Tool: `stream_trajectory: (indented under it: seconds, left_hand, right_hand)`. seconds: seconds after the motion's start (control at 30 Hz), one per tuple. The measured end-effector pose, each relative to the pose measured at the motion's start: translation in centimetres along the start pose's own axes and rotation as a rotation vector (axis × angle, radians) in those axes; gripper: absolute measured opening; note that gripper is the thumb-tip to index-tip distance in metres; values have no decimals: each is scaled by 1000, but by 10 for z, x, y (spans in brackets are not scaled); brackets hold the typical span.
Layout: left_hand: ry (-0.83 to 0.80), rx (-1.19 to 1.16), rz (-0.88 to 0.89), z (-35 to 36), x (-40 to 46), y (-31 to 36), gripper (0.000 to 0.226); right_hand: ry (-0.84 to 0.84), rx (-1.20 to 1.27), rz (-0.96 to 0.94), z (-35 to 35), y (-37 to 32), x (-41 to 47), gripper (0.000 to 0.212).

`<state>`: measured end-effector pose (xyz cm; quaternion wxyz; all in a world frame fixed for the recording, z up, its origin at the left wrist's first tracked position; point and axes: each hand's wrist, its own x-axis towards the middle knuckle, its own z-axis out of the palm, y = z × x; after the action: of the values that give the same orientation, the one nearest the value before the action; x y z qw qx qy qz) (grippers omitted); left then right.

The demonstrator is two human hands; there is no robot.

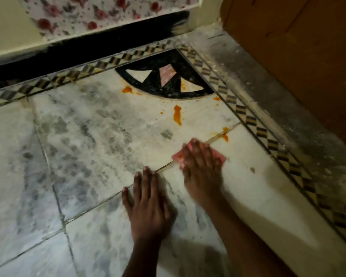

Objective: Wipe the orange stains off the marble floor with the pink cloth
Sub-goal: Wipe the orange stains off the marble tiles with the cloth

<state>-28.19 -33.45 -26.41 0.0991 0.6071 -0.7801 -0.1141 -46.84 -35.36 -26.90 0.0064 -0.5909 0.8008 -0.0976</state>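
A person's right hand (201,166) presses a pink cloth (178,156) flat on the white marble floor (88,136), fingers straight and close together over the cloth, which lies across a tile joint. The left hand (148,204) rests palm-down on the floor just left of it, fingers straight and slightly spread. Orange stains (177,114) dot the marble farther off, near a black fan-shaped inlay (168,84) and a checkered border strip (248,118).

Bare left hand (148,208) and right hand (200,168); forearms behind wrists unsleeved; no rings discernible, right blurred.
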Motion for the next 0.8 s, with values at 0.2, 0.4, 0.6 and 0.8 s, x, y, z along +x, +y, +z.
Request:
stream_trajectory:
  seconds: [0.2, 0.4, 0.6, 0.8]
  left_hand:
    - [45, -5, 7, 5, 1, -2, 80]
    - [43, 22, 3, 5, 0, 0, 79]
    - [-24, 34, -28, -1, 2, 4, 76]
    - [-1, 36, -29, 3, 3, 3, 75]
  right_hand:
    - [-36, -14, 399, -14, 56, -4, 61]
    - [-128, 94, 320, 3, 26, 81, 63]
    - [-133, 5, -16, -15, 63, -29, 58]
    - [-133, 80, 564, -5, 42, 79, 65]
